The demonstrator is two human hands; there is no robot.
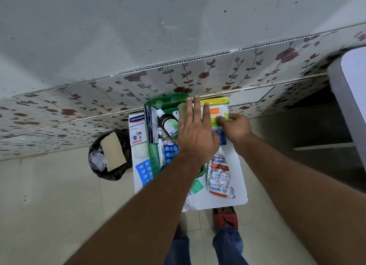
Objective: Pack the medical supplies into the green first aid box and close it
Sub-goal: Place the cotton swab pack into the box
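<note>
Looking down, I log: green box (156, 161) open at table (239, 193) centre, holding a bottle (168, 124) and blue pills (170, 150). My left hand (196, 132) hovers flat above it, fingers spread. My right hand (234, 126), at the far right, pinches a swab pack (214, 111). Plaster carton (137, 129) lies left of the box; foil sachets (218, 175) lie right, near me. A bin (111, 155) stands on the floor, left.

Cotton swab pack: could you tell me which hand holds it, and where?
The right hand pinches the swab pack at its near right edge; the left hand is flat, holding nothing.
</note>
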